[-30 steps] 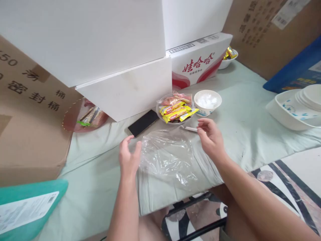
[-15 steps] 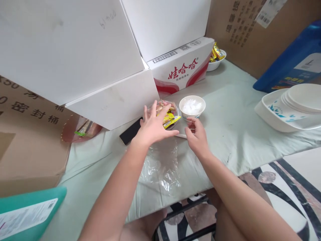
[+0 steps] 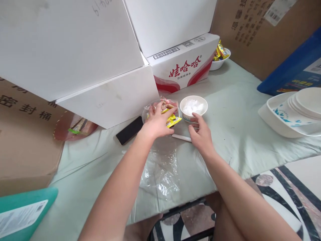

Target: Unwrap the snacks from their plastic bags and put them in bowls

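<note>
My left hand (image 3: 159, 124) reaches over a clear bowl (image 3: 144, 115) of wrapped snacks, its fingers spread on or just above them. A yellow snack packet (image 3: 173, 121) sticks out at the bowl's right side. My right hand (image 3: 201, 134) is beside a paper bowl (image 3: 185, 117) that contains crumpled white, translucent plastic (image 3: 193, 106). Its fingers are apart and loosely bent; whether a fingertip touches the bowl I cannot tell. A thin white stick-like piece (image 3: 182, 137) lies on the cloth between my hands.
Left of the snack bowl lies a black phone (image 3: 129, 130). A clear plastic bag (image 3: 160, 174) is spread in front. White boxes (image 3: 107, 97) and a printed carton (image 3: 185, 72) stand behind. Stacked paper bowls (image 3: 288, 113) are at right, a red dish (image 3: 62, 129) at left.
My left hand has come slightly down and nearer to the snacks. My right hand has opened a little beside the paper bowl. The view has shifted slightly.
</note>
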Demonstrator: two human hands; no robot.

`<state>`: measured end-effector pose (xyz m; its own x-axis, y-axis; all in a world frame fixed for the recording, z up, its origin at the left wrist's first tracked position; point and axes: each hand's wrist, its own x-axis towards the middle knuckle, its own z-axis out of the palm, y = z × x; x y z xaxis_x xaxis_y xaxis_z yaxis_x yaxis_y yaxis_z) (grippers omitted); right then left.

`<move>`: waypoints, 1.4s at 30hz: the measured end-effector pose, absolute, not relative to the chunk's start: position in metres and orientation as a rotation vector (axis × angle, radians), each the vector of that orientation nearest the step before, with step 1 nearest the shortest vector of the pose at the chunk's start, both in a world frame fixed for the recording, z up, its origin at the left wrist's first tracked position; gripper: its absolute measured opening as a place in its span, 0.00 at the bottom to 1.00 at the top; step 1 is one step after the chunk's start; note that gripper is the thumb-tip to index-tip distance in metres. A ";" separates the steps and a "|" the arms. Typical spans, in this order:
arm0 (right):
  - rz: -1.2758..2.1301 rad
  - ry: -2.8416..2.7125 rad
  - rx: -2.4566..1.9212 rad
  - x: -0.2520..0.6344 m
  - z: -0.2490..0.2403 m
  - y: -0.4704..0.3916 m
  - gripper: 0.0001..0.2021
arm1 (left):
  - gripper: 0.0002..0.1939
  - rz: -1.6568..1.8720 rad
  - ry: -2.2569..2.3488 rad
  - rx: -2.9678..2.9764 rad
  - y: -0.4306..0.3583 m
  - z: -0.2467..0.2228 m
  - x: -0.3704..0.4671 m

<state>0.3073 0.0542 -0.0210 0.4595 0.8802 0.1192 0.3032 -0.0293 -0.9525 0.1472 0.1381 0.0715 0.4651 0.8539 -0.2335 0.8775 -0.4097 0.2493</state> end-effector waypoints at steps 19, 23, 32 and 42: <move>0.659 -0.952 -1.617 0.307 -0.006 0.055 0.30 | 0.68 -0.478 1.559 2.299 0.151 0.111 0.155; 0.741 -0.973 -1.603 0.311 -0.009 0.057 0.30 | 0.68 -0.523 1.581 2.206 0.162 0.104 0.155; 0.522 -1.148 -1.790 0.345 -0.006 0.045 0.25 | 0.67 -0.437 1.455 2.306 0.175 0.095 0.179; 0.097 -1.469 -2.292 0.454 0.030 0.091 0.12 | 0.60 -0.332 1.284 2.525 0.190 0.084 0.231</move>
<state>0.4536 0.0913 0.0305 0.4411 0.8829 0.1611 0.8539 -0.3576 -0.3781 0.2309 0.1905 0.0842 0.5765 0.7474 -0.3303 0.8138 -0.5614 0.1501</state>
